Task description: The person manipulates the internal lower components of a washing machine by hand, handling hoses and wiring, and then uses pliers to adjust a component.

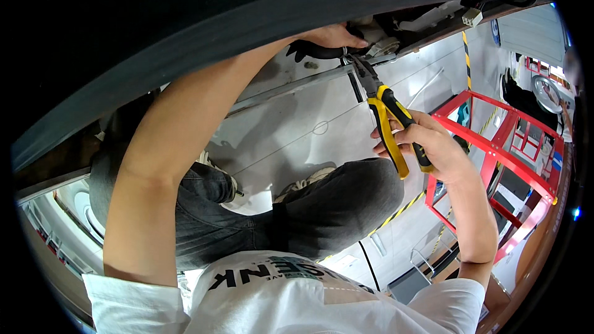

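Note:
My right hand [433,148] grips a pair of pliers [391,127] by its yellow and black handles, which are spread apart. Up and to the left, the jaws meet a small metal wire clip [345,54], though whether they bite on it is too small to tell. My left hand [331,36] reaches under the dark panel edge, its fingers closed around a black rubber piece [318,51] beside the clip. Part of that hand and of the rubber piece is hidden. A whitish ribbed part [385,46] sits just right of the jaws.
A dark curved panel [278,15] overhangs my left forearm. A white connector plug [472,17] hangs at the upper right. On the right stands a red metal frame [507,154]. My bent legs [334,207] are below the work, over a pale floor with yellow-black tape [399,213].

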Demonstrator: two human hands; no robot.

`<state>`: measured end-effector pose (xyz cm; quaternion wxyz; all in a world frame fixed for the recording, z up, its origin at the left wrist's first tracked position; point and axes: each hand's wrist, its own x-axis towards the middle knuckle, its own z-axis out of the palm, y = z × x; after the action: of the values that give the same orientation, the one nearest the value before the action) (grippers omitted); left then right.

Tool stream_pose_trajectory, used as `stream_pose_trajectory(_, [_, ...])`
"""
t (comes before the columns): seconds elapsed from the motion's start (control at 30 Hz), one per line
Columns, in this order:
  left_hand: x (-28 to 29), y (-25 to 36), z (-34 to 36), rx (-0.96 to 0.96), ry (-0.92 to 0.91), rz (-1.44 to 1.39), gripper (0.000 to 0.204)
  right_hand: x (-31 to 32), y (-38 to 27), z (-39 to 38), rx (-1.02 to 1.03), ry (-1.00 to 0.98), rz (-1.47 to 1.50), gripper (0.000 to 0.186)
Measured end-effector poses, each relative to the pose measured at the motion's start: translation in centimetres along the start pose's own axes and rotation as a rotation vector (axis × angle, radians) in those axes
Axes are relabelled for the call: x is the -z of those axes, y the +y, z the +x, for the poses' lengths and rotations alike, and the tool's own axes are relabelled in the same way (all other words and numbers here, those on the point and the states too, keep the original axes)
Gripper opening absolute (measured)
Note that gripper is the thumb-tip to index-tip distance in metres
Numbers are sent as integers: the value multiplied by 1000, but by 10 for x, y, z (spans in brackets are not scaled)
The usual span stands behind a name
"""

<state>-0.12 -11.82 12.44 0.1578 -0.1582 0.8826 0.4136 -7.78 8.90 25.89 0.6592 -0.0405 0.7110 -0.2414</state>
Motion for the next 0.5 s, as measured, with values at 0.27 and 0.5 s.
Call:
stream_pose_trajectory(0.27, [-14,-25,12,-53,46,-21,68,7,-8,1,-28,95,-481,39])
stream_pose_trajectory(0.5, [-17,-41,19,-35,-23,-4,71,50,4,-21,270,184,-626,43])
